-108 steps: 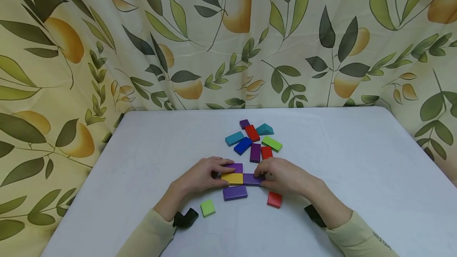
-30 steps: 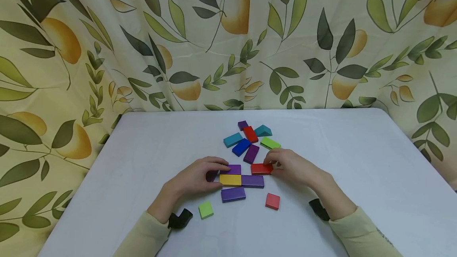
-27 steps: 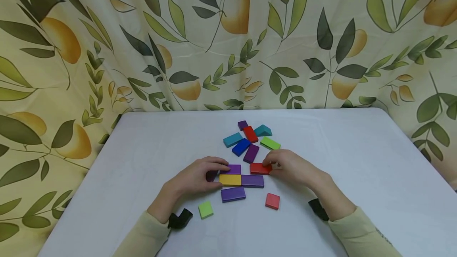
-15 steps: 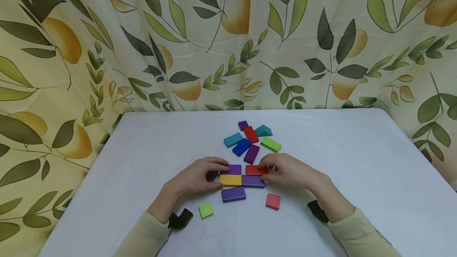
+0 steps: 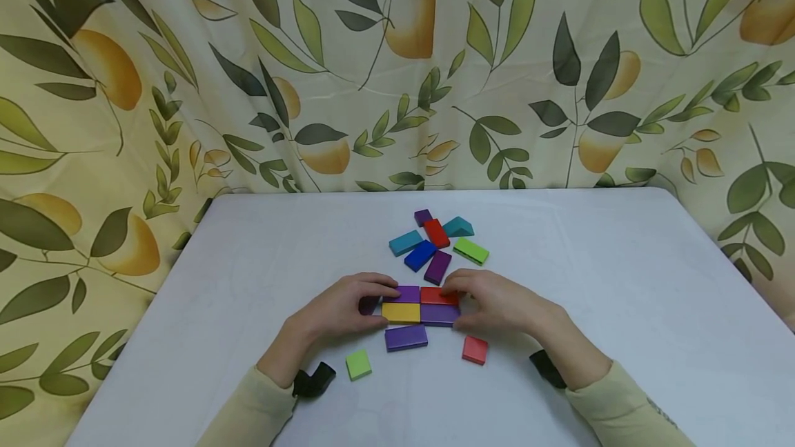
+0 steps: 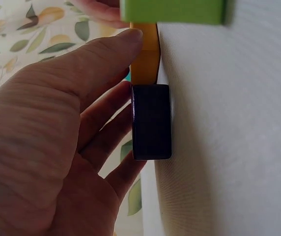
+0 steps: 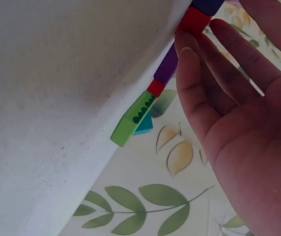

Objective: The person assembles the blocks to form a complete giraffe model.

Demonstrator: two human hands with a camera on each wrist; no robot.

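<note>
Four-block rectangle on the white table: a purple block [image 5: 410, 293] and a yellow block [image 5: 400, 313] on the left, a red block [image 5: 435, 296] and a second purple block [image 5: 439, 316] on the right. My left hand [image 5: 350, 305] holds the left pair, its thumb on the yellow block and fingers over the purple one. With the fingertips on the red block and the thumb by the near right corner of the second purple block, my right hand [image 5: 499, 303] holds the right pair. In the left wrist view, a dark block end [image 6: 152, 123] lies between palm and fingers.
Just in front lies another purple block [image 5: 406, 338], with a lime square [image 5: 358, 365] and a red square [image 5: 475, 350] nearer me. Behind the rectangle are several loose blocks, among them a blue one [image 5: 420, 256], a lime one [image 5: 470, 251] and a teal wedge [image 5: 459, 227].
My right hand has slid the red block left and slightly nearer, against the left purple block and the purple one below it. My left hand has stayed in place.
</note>
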